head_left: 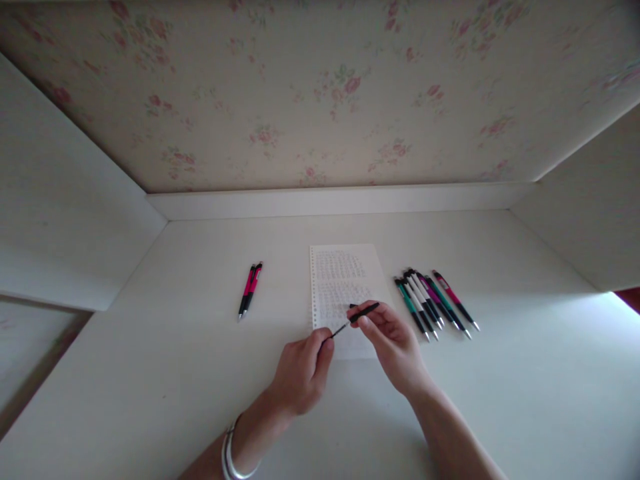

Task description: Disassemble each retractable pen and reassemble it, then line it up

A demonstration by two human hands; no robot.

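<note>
My right hand pinches a black pen by its barrel, just above a sheet of written paper. My left hand is closed with its fingertips at the pen's thin tip end. The pen lies slanted between both hands, over the lower part of the sheet. A silver bangle sits on my left wrist.
Two pink and black pens lie side by side left of the sheet. Several pens in teal, white, purple and pink lie in a row to the right. The white desk has side walls and a floral wallpaper behind.
</note>
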